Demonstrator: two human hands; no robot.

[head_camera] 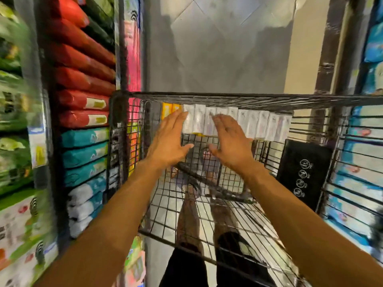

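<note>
– White boxes stand in one row at the back of the wire shelf, yes?
– Yes. Our left hand and our right hand are both open, fingers straight, with fingertips at this row. Yellow boxes stand just beside its left end.

Two bare forearms, left hand, right hand, black shorts above bare lower legs.

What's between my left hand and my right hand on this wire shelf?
Head view: white packs stand between the fingertips of the left hand and right hand; between the thumbs, only bare wire shelf.
</note>
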